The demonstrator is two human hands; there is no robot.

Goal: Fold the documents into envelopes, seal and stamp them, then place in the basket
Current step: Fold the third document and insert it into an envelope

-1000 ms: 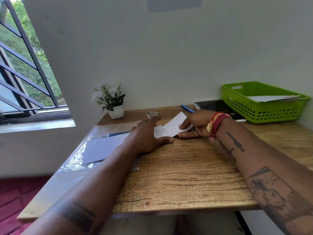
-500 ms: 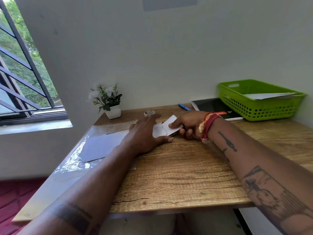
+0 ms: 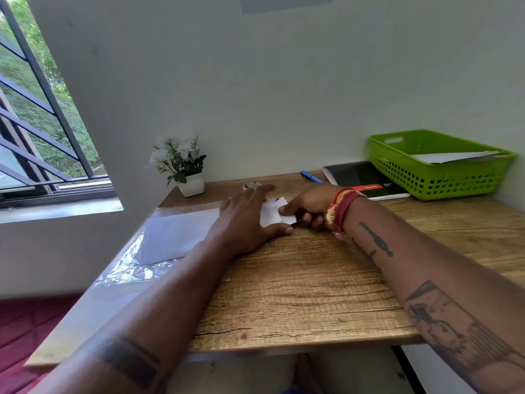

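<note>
A white folded document [image 3: 273, 213] lies on the wooden desk [image 3: 306, 294] between my hands. My left hand [image 3: 250, 220] lies flat on its left part with fingers spread. My right hand [image 3: 309, 207] pinches the paper's right flap between thumb and curled fingers and folds it over to the left. A stack of white envelopes [image 3: 176, 234] sits on a clear plastic sleeve [image 3: 125, 265] at the left. The green basket [image 3: 437, 169] stands at the back right with white paper [image 3: 451, 157] in it.
A small potted plant [image 3: 181, 166] stands against the wall, with a small round object [image 3: 252, 185] near it. A blue pen [image 3: 311, 176] and a black notebook [image 3: 363, 179] lie beside the basket. A barred window is at the left.
My right hand has folded the paper's right flap further left, so the visible paper is smaller. My left hand stays pressed on it.
</note>
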